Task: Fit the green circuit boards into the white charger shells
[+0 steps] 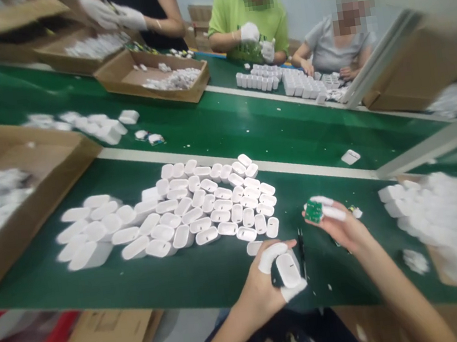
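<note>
My left hand (263, 278), with white finger cots on some fingers, is closed around a white plastic housing (289, 270). The housing's open side, with a small dark slot inside, faces up. To its right, my right hand (340, 223), also in finger cots, pinches a small green circuit board (313, 211) above the green table. A pair of dark tweezers (302, 254) lies on the table between my hands. Beyond my left hand, many similar white housings (216, 206) stand in close rows, open side up.
At left is a cardboard tray (78, 151) holding small white parts. White parts are heaped in a box (438, 261) at right. A green conveyor belt (207, 134) runs behind a pale rail (304, 168). Several people work across it, near another cardboard tray (125, 86).
</note>
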Action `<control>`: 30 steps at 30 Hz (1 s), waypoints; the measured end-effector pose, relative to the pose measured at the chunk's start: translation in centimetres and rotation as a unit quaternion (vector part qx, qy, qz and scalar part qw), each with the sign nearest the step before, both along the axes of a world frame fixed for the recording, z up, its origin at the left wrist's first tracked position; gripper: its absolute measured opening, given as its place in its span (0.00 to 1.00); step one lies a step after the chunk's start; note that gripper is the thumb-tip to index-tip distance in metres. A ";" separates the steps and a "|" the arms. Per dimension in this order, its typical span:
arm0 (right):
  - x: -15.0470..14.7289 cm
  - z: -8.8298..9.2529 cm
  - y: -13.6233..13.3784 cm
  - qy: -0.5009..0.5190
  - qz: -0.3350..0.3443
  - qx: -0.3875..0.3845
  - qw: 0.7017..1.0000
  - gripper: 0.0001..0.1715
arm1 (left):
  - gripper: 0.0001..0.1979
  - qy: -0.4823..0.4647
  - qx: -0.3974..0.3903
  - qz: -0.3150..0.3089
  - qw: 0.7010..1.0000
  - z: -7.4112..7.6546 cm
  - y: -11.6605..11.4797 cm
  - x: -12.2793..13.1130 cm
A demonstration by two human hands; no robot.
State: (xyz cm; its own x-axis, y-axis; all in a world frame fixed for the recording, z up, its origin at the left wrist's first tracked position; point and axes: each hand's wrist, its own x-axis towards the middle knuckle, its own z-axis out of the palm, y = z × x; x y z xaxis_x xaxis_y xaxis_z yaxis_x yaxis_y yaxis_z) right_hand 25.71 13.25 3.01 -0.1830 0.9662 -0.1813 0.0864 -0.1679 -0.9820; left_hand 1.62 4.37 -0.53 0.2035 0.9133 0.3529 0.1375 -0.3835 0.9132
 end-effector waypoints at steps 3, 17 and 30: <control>-1.3 0.8 -6.0 0.071 -0.024 -0.024 0.997 0.29 | 0.31 -0.005 0.037 -0.014 0.999 0.7 0.2 0.5; -5.0 5.5 -13.1 -0.062 0.036 0.371 0.926 0.23 | 0.32 -0.031 0.050 -0.098 0.993 3.7 -2.1 -0.2; -6.3 5.3 -13.1 -0.047 0.025 0.381 0.923 0.22 | 0.35 -0.015 0.104 -0.084 0.991 3.5 -2.1 -0.7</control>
